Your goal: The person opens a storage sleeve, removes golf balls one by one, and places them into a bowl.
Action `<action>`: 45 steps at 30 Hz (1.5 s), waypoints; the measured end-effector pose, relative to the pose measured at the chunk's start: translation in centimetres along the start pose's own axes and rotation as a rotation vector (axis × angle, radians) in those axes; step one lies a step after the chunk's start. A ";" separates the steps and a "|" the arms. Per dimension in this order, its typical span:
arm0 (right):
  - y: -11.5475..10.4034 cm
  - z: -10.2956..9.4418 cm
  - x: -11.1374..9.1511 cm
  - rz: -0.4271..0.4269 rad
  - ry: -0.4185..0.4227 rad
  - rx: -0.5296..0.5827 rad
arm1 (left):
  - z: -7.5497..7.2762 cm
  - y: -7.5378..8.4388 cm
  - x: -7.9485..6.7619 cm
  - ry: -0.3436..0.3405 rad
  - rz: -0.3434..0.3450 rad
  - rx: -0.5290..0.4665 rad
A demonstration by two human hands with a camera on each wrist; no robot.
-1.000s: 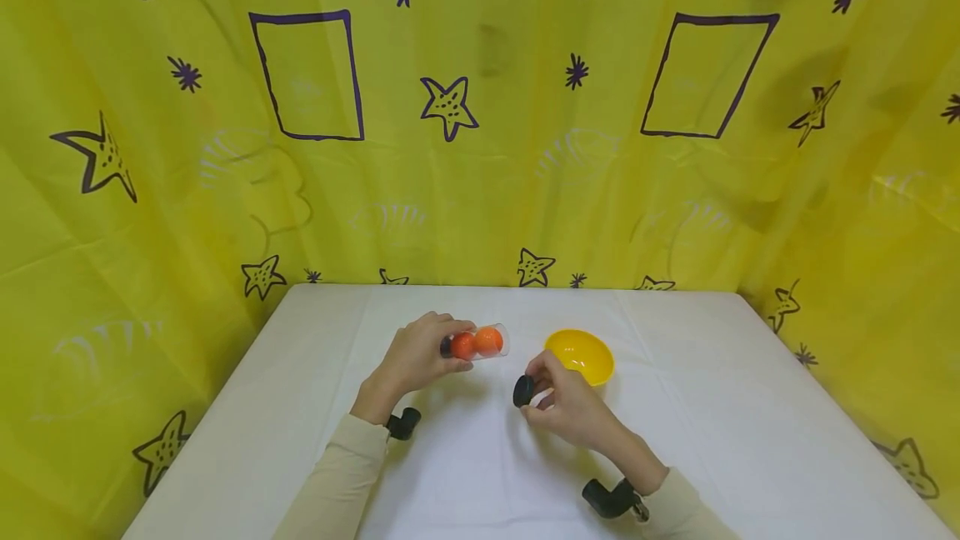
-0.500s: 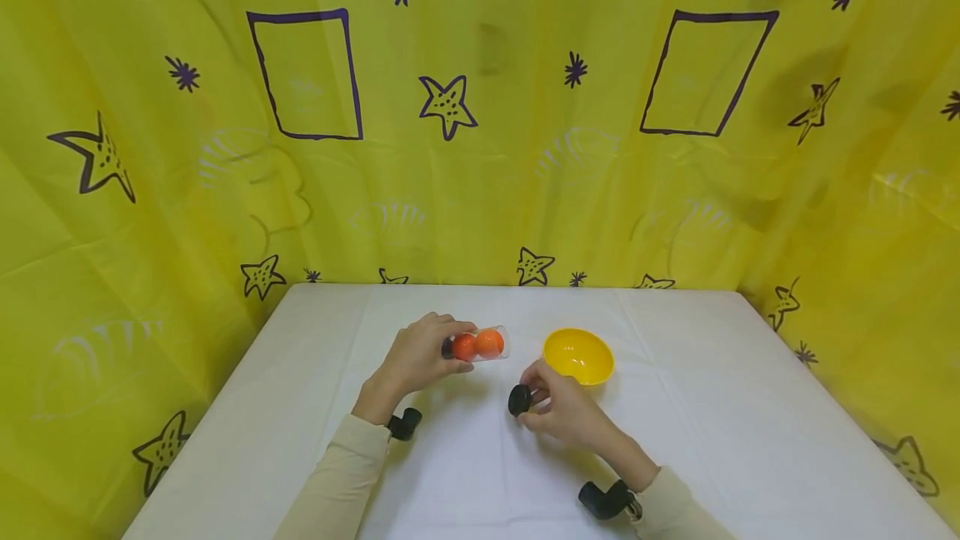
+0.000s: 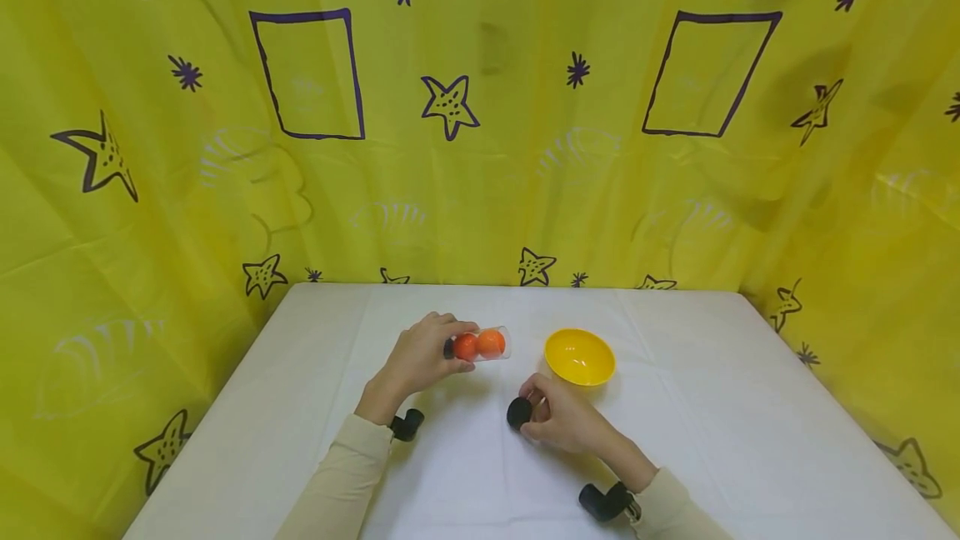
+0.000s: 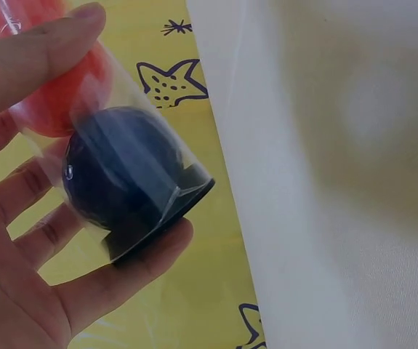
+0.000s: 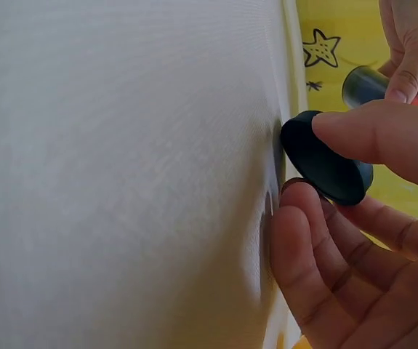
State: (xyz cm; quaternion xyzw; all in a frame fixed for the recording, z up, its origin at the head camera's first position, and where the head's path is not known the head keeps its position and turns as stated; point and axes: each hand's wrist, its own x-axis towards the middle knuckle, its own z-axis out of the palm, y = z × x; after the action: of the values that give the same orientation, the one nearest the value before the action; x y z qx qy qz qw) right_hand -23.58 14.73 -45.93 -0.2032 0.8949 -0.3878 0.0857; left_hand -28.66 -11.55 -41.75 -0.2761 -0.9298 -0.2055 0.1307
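My left hand (image 3: 422, 354) grips a clear plastic tube (image 3: 506, 343) above the table, lying nearly level with its open-looking end to the right. Inside sit an orange ball (image 3: 491, 344), a red ball (image 3: 466, 347) and, by the black base, a dark blue ball (image 4: 121, 163). The left thumb crosses the tube's wall while another finger supports the base, as the left wrist view shows. Lower and to the right, my right hand (image 3: 567, 417) pinches a round black lid (image 3: 519, 413) between thumb and fingers, close over the tabletop and apart from the tube.
A yellow bowl (image 3: 578, 350) stands on the white-covered table (image 3: 675, 423), just behind the right hand. Yellow curtains (image 3: 495, 190) with drawn stars hang behind and at both sides. Each wrist carries a black camera mount (image 3: 603, 502).
My right hand has come down slightly toward the near edge with the lid, whose round face has turned more toward the head camera. The left hand and tube have stayed almost still.
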 end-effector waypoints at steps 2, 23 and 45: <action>0.1 0.0 0.0 -0.007 -0.006 -0.015 | 0.1 0.0 0.0 0.005 -0.005 0.000; -0.5 -1.7 -0.3 -0.021 0.035 0.013 | 1.0 0.6 0.1 0.070 0.026 -0.060; -0.2 -3.0 0.1 -0.050 0.206 0.190 | 1.2 2.3 0.4 0.112 0.122 -0.022</action>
State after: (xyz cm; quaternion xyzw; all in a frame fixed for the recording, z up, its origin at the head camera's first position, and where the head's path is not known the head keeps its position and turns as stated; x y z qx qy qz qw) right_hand -24.56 16.49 -43.71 -0.1757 0.8530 -0.4915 0.0024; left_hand -27.85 -9.07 -41.90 -0.3219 -0.9000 -0.2226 0.1918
